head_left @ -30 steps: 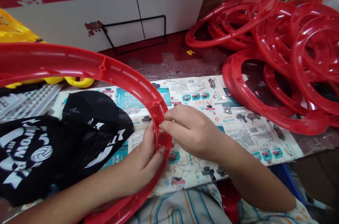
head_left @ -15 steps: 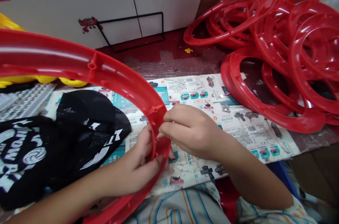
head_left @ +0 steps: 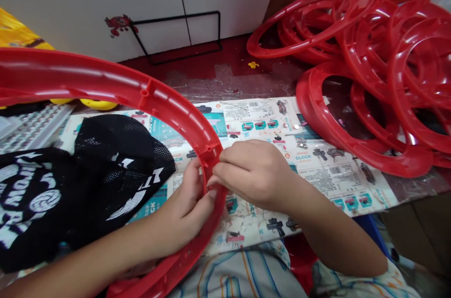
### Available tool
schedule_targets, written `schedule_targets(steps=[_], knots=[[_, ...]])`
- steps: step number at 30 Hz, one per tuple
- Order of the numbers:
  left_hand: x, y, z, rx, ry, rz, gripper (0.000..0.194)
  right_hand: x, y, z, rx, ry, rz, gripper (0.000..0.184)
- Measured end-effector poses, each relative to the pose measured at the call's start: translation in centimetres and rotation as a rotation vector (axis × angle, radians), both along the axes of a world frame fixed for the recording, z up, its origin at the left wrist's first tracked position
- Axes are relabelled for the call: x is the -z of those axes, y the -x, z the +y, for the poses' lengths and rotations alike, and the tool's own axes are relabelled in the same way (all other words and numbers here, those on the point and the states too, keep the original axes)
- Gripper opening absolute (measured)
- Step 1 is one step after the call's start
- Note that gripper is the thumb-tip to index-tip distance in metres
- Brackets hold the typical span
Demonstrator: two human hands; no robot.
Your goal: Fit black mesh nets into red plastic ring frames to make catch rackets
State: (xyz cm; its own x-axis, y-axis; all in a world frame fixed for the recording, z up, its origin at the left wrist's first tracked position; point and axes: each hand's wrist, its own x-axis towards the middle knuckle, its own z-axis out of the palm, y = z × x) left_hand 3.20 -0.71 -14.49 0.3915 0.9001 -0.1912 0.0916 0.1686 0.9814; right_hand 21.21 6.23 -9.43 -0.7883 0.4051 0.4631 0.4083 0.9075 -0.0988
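A large red plastic ring [head_left: 116,82] arcs across the left of the view, tilted up toward me. My left hand [head_left: 185,213] grips its rim from the inside, fingers curled round the edge. My right hand [head_left: 252,173] is closed in a pinch against the same stretch of rim from the outside, fingertips meeting the left hand's; whatever it pinches is hidden. Under both hands lies a printed paper sheet [head_left: 317,166] covering the table.
A pile of several more red rings [head_left: 369,77] fills the right side. A black mesh cloth with white lettering [head_left: 88,180] lies at left. Yellow plastic parts [head_left: 95,104] and a red-and-white carton [head_left: 141,6] stand behind. A grey studded tray [head_left: 31,131] sits far left.
The ring has turned slightly in my hands, its small rim notch shifting right. Both hands stay at the same spot on the rim, fingers adjusting their pinch.
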Motion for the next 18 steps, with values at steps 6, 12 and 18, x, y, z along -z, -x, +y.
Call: schedule_targets(steps=[6, 12, 18], knots=[[0.09, 0.07, 0.11, -0.034, 0.132, -0.053, 0.032, -0.17, 0.02, -0.36, 0.054, 0.158, -0.048, 0.03], [0.64, 0.05, -0.02, 0.052, 0.126, -0.029, 0.038, -0.57, -0.08, -0.66, 0.12, 0.3, -0.173, 0.022], [0.04, -0.1, -0.05, -0.009, 0.181, -0.084, 0.048, -0.79, -0.53, -0.21, 0.066, 0.076, -0.188, 0.02]])
